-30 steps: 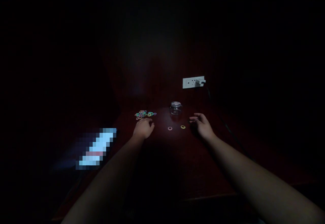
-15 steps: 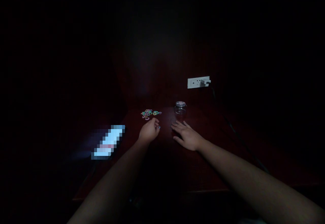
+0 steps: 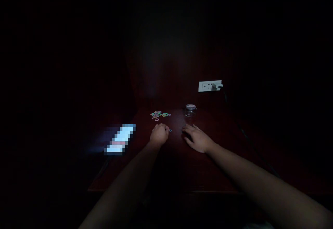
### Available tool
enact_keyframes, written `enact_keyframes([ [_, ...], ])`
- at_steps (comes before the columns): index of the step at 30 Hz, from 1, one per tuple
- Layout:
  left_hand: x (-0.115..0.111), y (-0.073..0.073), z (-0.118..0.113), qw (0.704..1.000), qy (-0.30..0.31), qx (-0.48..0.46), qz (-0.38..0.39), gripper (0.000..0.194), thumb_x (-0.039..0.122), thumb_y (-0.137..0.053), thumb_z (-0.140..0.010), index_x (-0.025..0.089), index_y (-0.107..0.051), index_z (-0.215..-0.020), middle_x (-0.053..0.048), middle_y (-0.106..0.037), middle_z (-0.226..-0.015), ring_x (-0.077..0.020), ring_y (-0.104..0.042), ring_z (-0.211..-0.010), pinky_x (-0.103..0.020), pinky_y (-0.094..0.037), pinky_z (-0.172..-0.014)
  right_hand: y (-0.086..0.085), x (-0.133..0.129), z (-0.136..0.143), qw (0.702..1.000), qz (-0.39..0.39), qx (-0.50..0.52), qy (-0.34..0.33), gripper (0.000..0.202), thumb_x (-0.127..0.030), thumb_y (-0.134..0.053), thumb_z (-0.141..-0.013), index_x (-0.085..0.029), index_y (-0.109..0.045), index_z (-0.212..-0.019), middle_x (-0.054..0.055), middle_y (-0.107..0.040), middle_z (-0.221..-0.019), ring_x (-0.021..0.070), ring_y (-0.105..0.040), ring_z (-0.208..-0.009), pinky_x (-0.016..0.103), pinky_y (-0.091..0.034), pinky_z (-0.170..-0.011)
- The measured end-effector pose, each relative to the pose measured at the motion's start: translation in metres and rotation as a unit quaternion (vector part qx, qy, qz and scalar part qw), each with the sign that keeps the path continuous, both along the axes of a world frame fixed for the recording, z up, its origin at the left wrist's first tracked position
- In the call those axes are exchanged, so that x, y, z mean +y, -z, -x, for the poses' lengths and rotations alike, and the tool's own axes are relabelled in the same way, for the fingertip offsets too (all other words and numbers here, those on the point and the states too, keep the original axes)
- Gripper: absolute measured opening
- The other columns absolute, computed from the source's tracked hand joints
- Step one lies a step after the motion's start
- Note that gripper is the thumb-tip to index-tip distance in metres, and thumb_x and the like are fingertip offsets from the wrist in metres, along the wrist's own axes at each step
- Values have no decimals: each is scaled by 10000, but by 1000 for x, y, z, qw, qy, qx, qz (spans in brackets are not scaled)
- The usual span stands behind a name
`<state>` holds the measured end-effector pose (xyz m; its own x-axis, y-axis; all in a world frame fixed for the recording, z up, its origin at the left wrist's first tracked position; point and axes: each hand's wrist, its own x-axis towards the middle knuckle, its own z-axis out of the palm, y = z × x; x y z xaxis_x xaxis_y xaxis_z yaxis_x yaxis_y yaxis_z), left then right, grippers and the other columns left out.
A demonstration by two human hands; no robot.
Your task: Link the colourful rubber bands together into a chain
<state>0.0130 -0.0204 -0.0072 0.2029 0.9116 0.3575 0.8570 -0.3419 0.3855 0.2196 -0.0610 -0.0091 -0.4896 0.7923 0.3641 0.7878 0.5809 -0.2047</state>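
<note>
Though apart, hands [image 3: 159, 134] [image 3: 198, 141] closer than initially

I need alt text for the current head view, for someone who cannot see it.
A left hand with a small blue ring at its fingertips and a palm-down right hand are over a dark red table in dim light. A clear lidded jar stands beyond the right hand; colorful rings lie beyond the left.

Screen [image 3: 121, 139] pixelated, content unreadable. Left hand [image 3: 159, 134] hides its own grip; can't tell if it holds blue ring [image 3: 170, 130]. Underside of right hand [image 3: 199, 139] hidden. Ring pile [image 3: 156, 114] overlapped, too small to count. Print on jar lid [image 3: 190, 106] illegible. Left forearm [image 3: 127, 180] cut by bottom edge, right forearm [image 3: 260, 177] at lower right corner.
</note>
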Motion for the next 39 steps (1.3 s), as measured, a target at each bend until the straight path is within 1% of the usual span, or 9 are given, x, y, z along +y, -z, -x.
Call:
enact_keyframes([
  [4,2,7,-10,996,44,-79,15,165,256,-458,-813,173,-601,-807,-53,-651,-845,-155,-578,-773,-260,-429,-720,-2,3,7,998,-44,34,25,299,-229,-481,-787,-149,-544,-1069,103,-592,-1023,206,-510,-994,373,-335,-936],
  [6,5,11,-19,984,60,-164,36,140,243,-482,-800,166,-599,-801,-45,-655,-800,-137,-585,-713,-244,-437,-678,-2,7,14,996,-60,54,47,254,-227,-492,-780,-155,-555,-1015,92,-597,-948,206,-519,-919,353,-376,-856],
  [8,7,14,-29,961,61,-264,53,89,198,-524,-763,146,-597,-763,-51,-649,-755,-130,-585,-675,-240,-445,-660,-2,12,20,992,-74,76,64,213,-219,-494,-776,-160,-562,-969,84,-598,-907,208,-517,-879,348,-380,-812],
  [13,7,12,-45,938,81,-331,62,75,135,-533,-743,114,-580,-799,-60,-636,-761,-108,-590,-672,-211,-464,-631,0,21,23,981,-80,161,69,169,-186,-499,-758,-168,-579,-905,68,-605,-878,197,-522,-844,333,-380,-781],
  [19,2,3,-41,858,168,-472,117,163,157,-663,-648,109,-563,-767,-31,-616,-701,-101,-591,-655,-212,-468,-626,-1,21,11,966,-3,259,13,121,-188,-503,-741,-159,-605,-800,40,-597,-758,153,-538,-728,275,-414,-693],
  [22,0,1,-43,839,184,-493,140,206,155,-692,-615,107,-558,-764,-23,-610,-688,-93,-590,-633,-209,-466,-615,-3,20,9,953,52,300,10,125,-224,-498,-749,-150,-595,-775,21,-581,-691,132,-519,-634,245,-403,-591],
  [25,-2,0,-46,833,189,-496,154,226,148,-706,-596,109,-553,-758,-17,-607,-679,-85,-584,-614,-200,-462,-601,-5,21,8,941,74,330,13,126,-256,-506,-749,-148,-570,-741,11,-562,-661,120,-495,-598,233,-390,-561],
  [33,-7,-5,-49,841,195,-472,178,174,155,-641,-670,90,-599,-825,-36,-615,-679,-89,-584,-611,-212,-464,-613,-10,20,1,935,82,346,8,61,-209,-504,-715,-155,-522,-693,0,-536,-645,108,-467,-585,225,-379,-557],
  [39,-6,-7,-47,857,204,-435,185,138,158,-631,-673,88,-614,-790,-33,-617,-658,-82,-556,-588,-191,-431,-566,-12,19,-1,932,93,351,6,49,-201,-516,-692,-153,-517,-679,-19,-498,-602,95,-441,-553,213,-357,-529],
])
